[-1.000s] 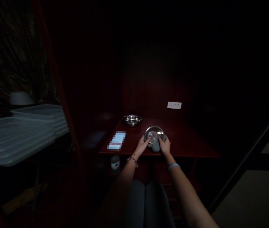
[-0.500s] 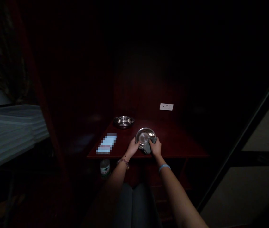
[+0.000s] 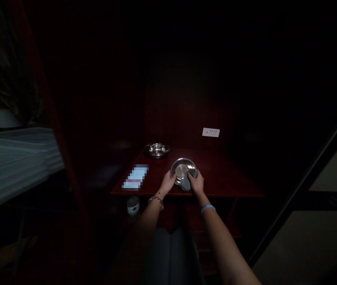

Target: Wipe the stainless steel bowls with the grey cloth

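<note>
Head view: right fingers (image 3: 195,178) pinch a grey cloth (image 3: 186,183), hiding the near rim of a steel dish (image 3: 181,169).

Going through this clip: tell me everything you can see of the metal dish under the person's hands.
The round, shallow dish looks like polished stainless steel, with a raised rim and a shiny interior. It appears slightly tilted near the front edge of the dark red table. The left hand holds its rim; the right hand presses a grey cloth against it.
</note>
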Action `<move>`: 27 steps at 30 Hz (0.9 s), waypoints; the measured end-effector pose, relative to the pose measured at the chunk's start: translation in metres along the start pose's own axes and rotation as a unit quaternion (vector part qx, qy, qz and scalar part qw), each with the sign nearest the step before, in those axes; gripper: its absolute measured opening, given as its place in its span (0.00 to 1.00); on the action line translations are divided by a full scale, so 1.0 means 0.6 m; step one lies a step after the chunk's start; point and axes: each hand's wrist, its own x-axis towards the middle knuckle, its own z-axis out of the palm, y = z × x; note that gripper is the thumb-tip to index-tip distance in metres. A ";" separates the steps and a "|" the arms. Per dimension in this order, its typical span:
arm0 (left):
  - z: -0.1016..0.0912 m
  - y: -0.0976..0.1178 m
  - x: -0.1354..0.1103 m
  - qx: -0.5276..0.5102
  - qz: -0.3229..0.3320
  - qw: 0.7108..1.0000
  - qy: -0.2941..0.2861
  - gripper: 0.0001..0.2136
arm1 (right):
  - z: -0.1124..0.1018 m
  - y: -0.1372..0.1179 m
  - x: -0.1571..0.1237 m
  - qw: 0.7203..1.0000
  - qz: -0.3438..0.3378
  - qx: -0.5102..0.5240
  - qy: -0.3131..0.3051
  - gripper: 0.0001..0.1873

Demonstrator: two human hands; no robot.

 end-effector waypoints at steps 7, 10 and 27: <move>0.000 0.017 -0.012 0.082 0.004 0.996 0.038 0.15 | 0.004 -0.003 0.001 0.998 0.028 -0.056 0.000 0.15; -0.002 0.018 -0.012 0.109 0.002 0.993 0.047 0.13 | 0.009 -0.011 0.001 0.992 0.052 -0.112 0.016 0.16; 0.003 0.017 -0.001 0.022 -0.016 0.998 0.050 0.16 | 0.014 -0.017 0.013 0.979 0.089 -0.183 -0.012 0.21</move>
